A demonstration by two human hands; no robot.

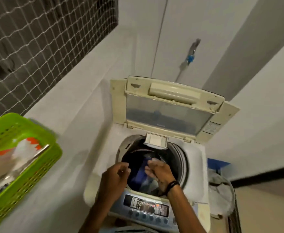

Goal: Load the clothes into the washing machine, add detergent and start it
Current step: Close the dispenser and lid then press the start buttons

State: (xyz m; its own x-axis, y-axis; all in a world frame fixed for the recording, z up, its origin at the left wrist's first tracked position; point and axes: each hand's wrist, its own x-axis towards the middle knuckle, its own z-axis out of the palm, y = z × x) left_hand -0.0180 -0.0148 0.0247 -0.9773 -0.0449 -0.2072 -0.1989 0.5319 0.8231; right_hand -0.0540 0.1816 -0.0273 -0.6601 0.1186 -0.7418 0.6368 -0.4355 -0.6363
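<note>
The top-loading washing machine (pixel 195 158) stands with its lid (pixel 168 113) raised against the wall. Dark and blue clothes (pixel 140 174) lie in the drum. My left hand (pixel 116 179) hovers over the drum's near left rim, fingers loosely curled, nothing visible in it. My right hand (pixel 159 174), a black band on its wrist, is over the drum's right half with fingers spread just above the blue cloth. A small white detergent drawer (pixel 155 142) juts out at the drum's far edge. The control panel (pixel 146 206) with buttons lies under my wrists.
A green plastic basket (pixel 50 158) holding white and orange items sits on the ledge at left, blurred. A tap with a blue fitting (pixel 191 58) is on the wall behind. A round grey object (pixel 220 190) and something blue (pixel 217 163) stand right of the machine.
</note>
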